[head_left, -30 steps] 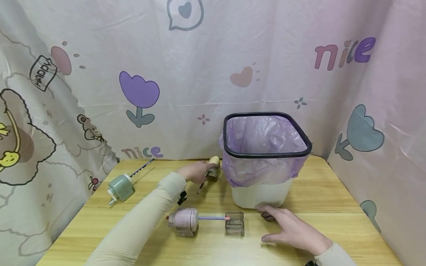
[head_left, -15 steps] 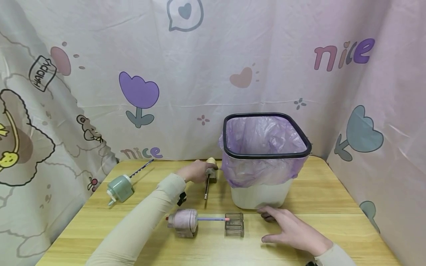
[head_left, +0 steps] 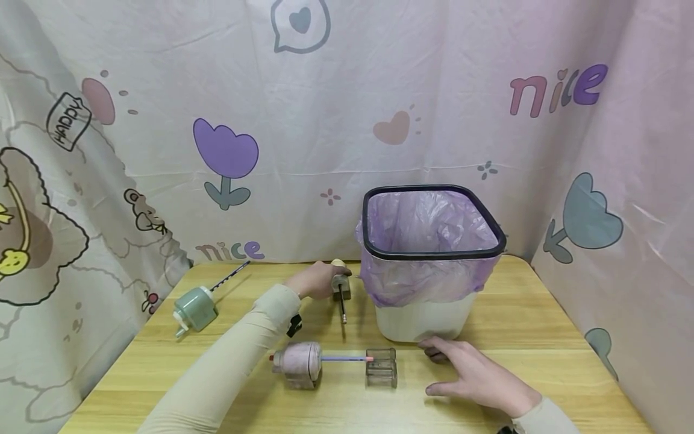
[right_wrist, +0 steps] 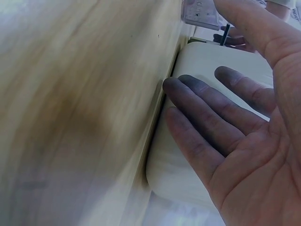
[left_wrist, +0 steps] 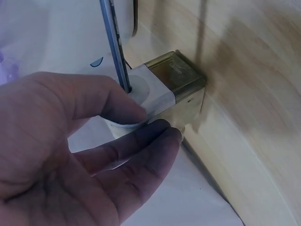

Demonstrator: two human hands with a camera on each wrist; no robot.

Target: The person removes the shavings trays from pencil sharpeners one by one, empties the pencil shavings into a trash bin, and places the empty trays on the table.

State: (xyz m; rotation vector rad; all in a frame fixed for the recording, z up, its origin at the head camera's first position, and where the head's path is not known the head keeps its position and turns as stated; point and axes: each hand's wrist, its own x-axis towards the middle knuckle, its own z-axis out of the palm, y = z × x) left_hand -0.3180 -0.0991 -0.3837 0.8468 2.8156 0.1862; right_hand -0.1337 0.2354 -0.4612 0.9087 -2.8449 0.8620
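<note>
While a cream sharpener with a clear plastic drawer (left_wrist: pixel 170 84) is clamped between the thumb and curled fingers of the left hand (head_left: pixel 316 280), a dark pencil (head_left: pixel 343 308) is held in its face, just left of the white bin with black rim and purple liner (head_left: pixel 423 322). Beside that bin's base, the right hand (head_left: pixel 477 375) is held with fingers spread. On the wooden desk (head_left: pixel 515 322), a lilac round-bodied sharpener (head_left: pixel 300 363) is laid nearer than the bin, a green sharpener (head_left: pixel 196 308) well left.
</note>
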